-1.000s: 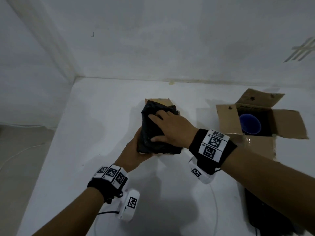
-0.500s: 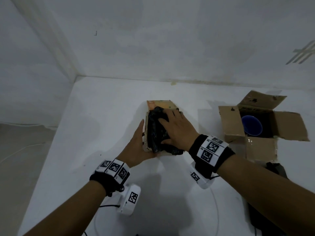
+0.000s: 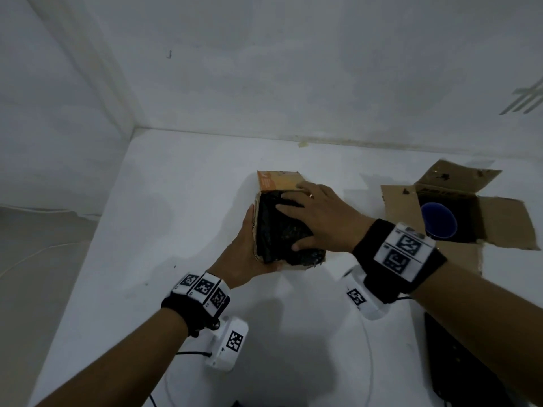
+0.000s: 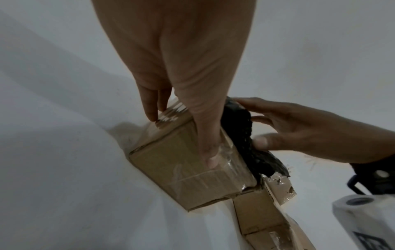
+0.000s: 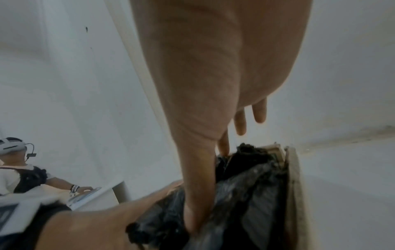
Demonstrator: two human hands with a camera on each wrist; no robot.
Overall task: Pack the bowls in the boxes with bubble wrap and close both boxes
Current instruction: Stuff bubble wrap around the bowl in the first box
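A small cardboard box (image 3: 279, 181) stands mid-table, stuffed with black bubble wrap (image 3: 276, 230) that bulges above its rim. My left hand (image 3: 245, 245) lies flat against the box's left side (image 4: 171, 157), thumb along the near face and fingers at the far corner. My right hand (image 3: 320, 218) presses palm-down on the black bubble wrap (image 5: 245, 194) with straight, spread fingers. Whatever is under the wrap is hidden. At the right, a second cardboard box (image 3: 396, 207) has its flaps open, with a blue bowl (image 3: 437, 220) inside.
The white table (image 3: 176, 230) meets walls at the back and left. A dark flat object (image 3: 458, 362) lies at the near right edge. A white cable (image 3: 368, 348) loops along the near side. Another person (image 5: 21, 177) sits off to the side in the right wrist view.
The black wrap has sunk lower into the small box, so the box's rim and far flap now show. My right hand has slid further across the wrap; my left hand stays on the box's side.
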